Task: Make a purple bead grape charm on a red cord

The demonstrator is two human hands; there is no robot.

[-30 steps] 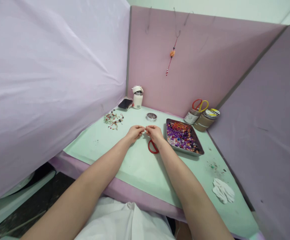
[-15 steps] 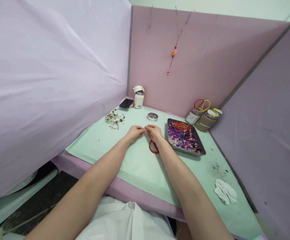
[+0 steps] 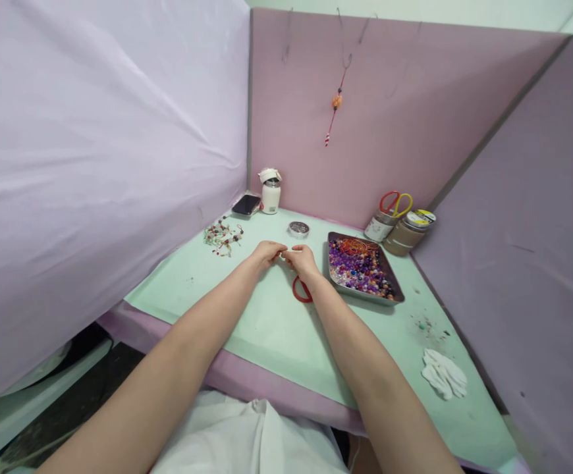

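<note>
My left hand (image 3: 265,254) and my right hand (image 3: 302,261) meet fingertip to fingertip above the green table mat (image 3: 267,322). Both are pinched closed on something too small to make out between them. A red ring-shaped handle (image 3: 300,292) lies on the mat just under my right wrist. To the right of my right hand stands a metal tray (image 3: 395,294) filled with purple, pink and dark beads and a coil of orange thread.
A small round tin (image 3: 299,229) sits behind my hands. Finished bead strands (image 3: 222,237) lie at the left, a phone (image 3: 245,205) and white bottle (image 3: 269,191) at the back. Jars with scissors (image 3: 394,204) stand back right; white tissue (image 3: 443,375) near right. Pink partitions wall the table.
My hands have stayed pinched together at the same spot; only the view has shifted slightly.
</note>
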